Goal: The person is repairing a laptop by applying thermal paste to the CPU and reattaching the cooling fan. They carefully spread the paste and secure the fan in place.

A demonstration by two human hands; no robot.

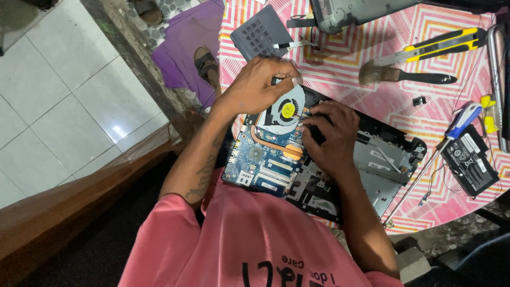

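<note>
Both hands are down on the opened laptop (372, 159), which lies across the pink patterned table (340, 74) with its blue circuit board (260, 159) bare. The left hand (260, 85) curls over the top edge of the round cooling fan (284, 111), fingertips pinched on its rim. The right hand (329, 135) presses just beside the fan, fingers bent at the small connector there; whether it grips anything, I cannot tell. This looks like the fan-freeing step, with 1 hand steadying and 1 working the plug. The next move calls for a gentle, straight pull, no twisting, with the board kept flat. Well apart to the right lie a screwdriver (451, 133), a brush (404, 75), a yellow cutter (435, 47) and a black battery (470, 162).
</note>
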